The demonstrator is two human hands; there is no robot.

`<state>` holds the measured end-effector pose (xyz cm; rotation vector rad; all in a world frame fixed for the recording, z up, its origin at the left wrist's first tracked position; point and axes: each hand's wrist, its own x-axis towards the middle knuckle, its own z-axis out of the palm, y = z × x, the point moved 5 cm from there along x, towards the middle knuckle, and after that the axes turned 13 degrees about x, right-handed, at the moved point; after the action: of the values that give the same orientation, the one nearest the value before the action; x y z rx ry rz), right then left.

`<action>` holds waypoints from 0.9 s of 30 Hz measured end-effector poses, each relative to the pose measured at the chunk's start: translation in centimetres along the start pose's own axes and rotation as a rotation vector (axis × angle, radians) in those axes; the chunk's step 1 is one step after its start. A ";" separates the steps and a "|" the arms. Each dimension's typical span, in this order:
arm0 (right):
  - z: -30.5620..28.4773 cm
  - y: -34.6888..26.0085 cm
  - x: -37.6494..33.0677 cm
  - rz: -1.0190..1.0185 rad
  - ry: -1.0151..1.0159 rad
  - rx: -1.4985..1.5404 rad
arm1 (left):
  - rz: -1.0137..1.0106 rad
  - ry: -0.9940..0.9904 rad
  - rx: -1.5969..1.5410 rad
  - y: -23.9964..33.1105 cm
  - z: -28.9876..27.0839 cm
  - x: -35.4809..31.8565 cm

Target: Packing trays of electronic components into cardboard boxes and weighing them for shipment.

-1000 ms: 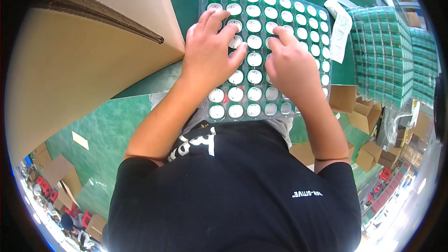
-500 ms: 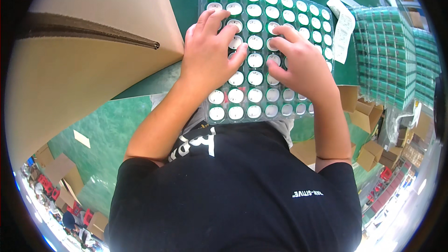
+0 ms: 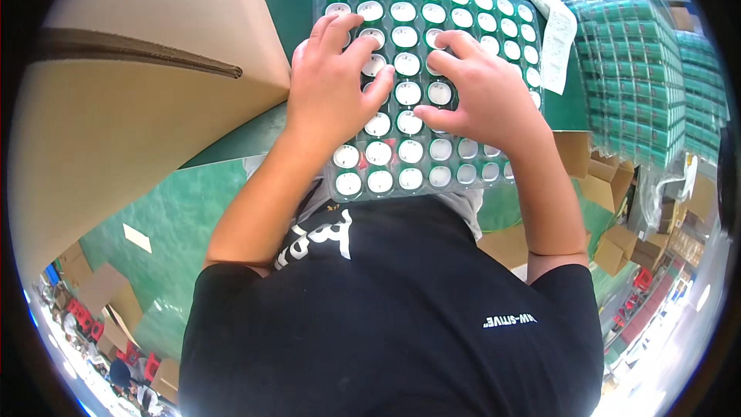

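A clear plastic tray (image 3: 323,1) lies on the green table in front of me, filled with rows of oval pieces (image 3: 406,60) that have white tops and green sides. My left hand (image 3: 328,77) rests over its left columns, fingers spread and fingertips on or just above the white tops. Over the right-hand columns is my right hand (image 3: 482,89), its fingers bent and apart, with the thumb stretched toward a middle column. Neither hand visibly holds a piece. Both cover some of the pieces. Toward the near right corner, several tops look duller and greyer.
A large cardboard box (image 3: 154,100) stands close on my left. Beside the tray's far right lies a printed paper slip (image 3: 557,42). Stacked trays (image 3: 629,77) of green pieces rise at the right. Opened cartons (image 3: 610,185) sit below them, near the floor.
The whole view has shifted slightly, so the tray, box and stacks appear further left. My right thumb has moved left and nearer across the tray. My left hand keeps its pose.
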<state>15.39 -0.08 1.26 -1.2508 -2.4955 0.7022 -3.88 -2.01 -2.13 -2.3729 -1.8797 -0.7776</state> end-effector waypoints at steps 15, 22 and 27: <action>-0.2 -3.0 -5.4 -0.010 0.069 0.126 | -0.001 0.011 0.009 0.1 0.0 0.0; -0.2 -3.8 -5.6 -0.025 0.038 0.076 | -0.003 -0.002 0.004 0.0 0.1 -0.1; -0.6 -3.1 -5.9 -0.050 -0.021 -0.014 | 0.001 0.004 0.008 0.1 -0.1 0.0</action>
<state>17.06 -6.21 3.32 -1.1866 -2.5438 0.6906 -3.87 -2.07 -2.01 -2.3655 -1.8766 -0.7734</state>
